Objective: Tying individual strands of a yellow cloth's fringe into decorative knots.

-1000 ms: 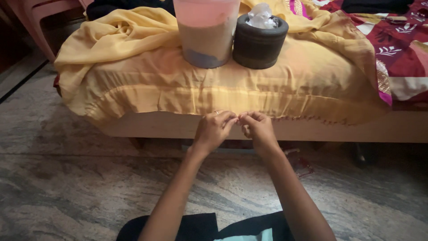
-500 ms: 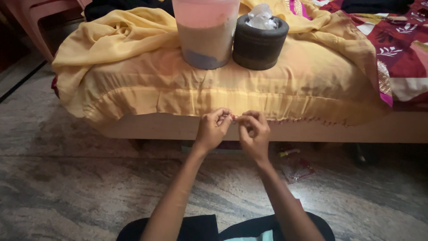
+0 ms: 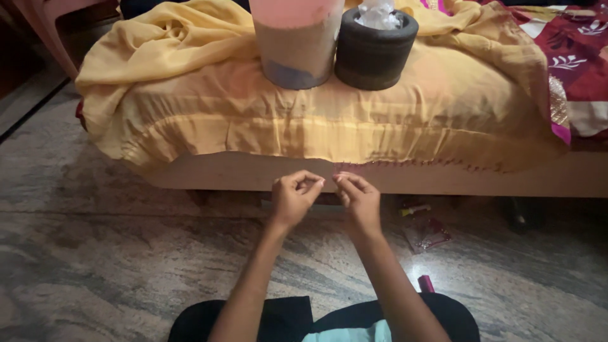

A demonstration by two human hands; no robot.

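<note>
My left hand [image 3: 292,199] and my right hand [image 3: 360,199] are held close together just below the hem [image 3: 405,163] of a yellow cloth [image 3: 253,120] draped over a bed edge. Both hands have thumb and fingers pinched, and the fingertips of the two hands nearly meet. Nothing is visible between the fingers; anything there is too fine to see. The hem to the right of my hands carries a row of small reddish stitches or tassels.
A pinkish translucent tub [image 3: 296,44] and a dark round container [image 3: 375,47] holding crumpled white material stand on the cloth. A red patterned sheet [image 3: 570,57] lies at right. Small items lie on the stone floor: a wrapper [image 3: 430,233] and a pink tube [image 3: 425,283]. The wooden bed frame [image 3: 209,172] is just ahead.
My hands have dropped slightly from the cloth's hem and now sit just below it, both staying pinched and close together.
</note>
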